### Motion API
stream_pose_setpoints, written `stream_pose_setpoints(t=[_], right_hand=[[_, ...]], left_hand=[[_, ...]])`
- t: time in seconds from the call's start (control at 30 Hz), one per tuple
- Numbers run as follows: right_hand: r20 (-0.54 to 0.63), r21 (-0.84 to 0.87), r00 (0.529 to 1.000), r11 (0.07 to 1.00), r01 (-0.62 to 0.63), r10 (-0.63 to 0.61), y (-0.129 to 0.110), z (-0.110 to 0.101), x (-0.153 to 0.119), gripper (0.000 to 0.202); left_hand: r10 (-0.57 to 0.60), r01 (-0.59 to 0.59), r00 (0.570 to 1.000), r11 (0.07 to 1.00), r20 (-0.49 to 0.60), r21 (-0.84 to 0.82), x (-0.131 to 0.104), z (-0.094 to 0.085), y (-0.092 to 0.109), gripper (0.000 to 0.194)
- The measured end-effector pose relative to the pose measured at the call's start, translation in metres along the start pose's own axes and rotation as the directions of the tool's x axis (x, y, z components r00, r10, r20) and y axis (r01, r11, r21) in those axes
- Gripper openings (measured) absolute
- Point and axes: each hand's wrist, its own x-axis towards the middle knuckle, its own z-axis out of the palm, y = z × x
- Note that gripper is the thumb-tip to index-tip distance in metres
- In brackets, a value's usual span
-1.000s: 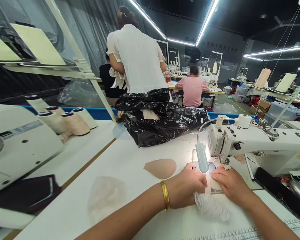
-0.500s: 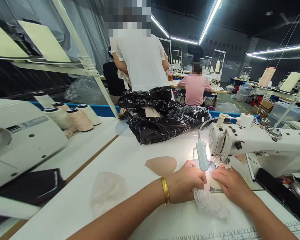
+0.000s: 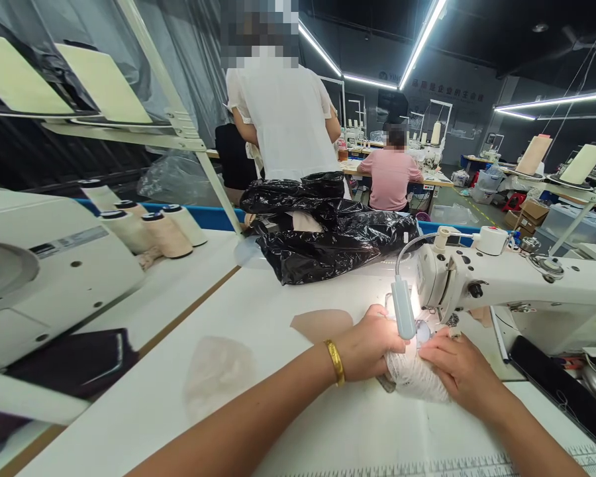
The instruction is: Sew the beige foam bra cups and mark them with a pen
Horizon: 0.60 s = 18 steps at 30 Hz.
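Under the sewing machine point(image 3: 506, 275) head, a piece of white lace point(image 3: 417, 377) lies bunched on the bed. My left hand point(image 3: 372, 341), with a gold bangle at the wrist, is closed on the lace's left edge. My right hand point(image 3: 457, 364) presses its fingers on the lace's right side, close to the needle area. A small grey lamp point(image 3: 404, 308) on a bendy neck lights the spot and hides part of the needle and presser foot. Left of my hands lie a beige cup-shaped piece point(image 3: 320, 326) and a sheer pale piece point(image 3: 221, 374).
A black plastic bag point(image 3: 322, 245) sits behind the machine. Thread cones point(image 3: 166, 235) and a second machine point(image 3: 40, 265) stand at left. A black phone point(image 3: 559, 387) lies at right; a ruler strip point(image 3: 481, 467) runs along the front edge. Co-workers point(image 3: 288, 126) are beyond.
The lace has shifted up toward the needle and now covers the beige fabric that showed between my hands. My left hand has moved slightly up. The view has shifted a little.
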Motion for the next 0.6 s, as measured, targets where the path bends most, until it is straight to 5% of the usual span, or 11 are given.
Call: stream_pose_setpoints(t=[0.3, 0.6], right_hand=[[0.067, 0.193, 0.991, 0.976, 0.1, -0.115, -0.017, -0.011, 0.002, 0.031], [0.042, 0.155, 0.996, 0.986, 0.066, -0.073, -0.012, -0.006, -0.001, 0.031]], left_hand=[[0.126, -0.122, 0.991, 0.99, -0.054, 0.071, -0.001, 0.006, 0.004, 0.024], [0.156, -0.132, 0.982, 0.969, -0.108, 0.208, 0.003, 0.007, 0.003, 0.03]])
